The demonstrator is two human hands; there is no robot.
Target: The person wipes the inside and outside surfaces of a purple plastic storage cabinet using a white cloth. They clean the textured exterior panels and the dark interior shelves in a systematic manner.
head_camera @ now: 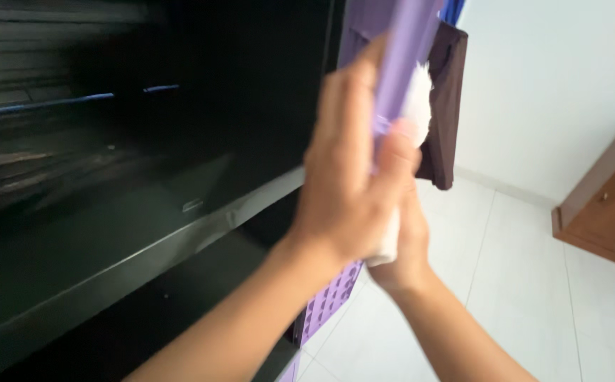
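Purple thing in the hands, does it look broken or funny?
Nothing looks broken. The left hand and right hand grip a purple bar with a white cloth pressed against it. The picture is tilted and blurred, so the black cabinet only seems to slant. A brown garment hangs behind.

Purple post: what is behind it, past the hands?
Behind the purple post hangs a dark brown cloth against a white wall. The left hand and right hand, pressing a white cloth, cover the post's middle and whatever lies behind it.
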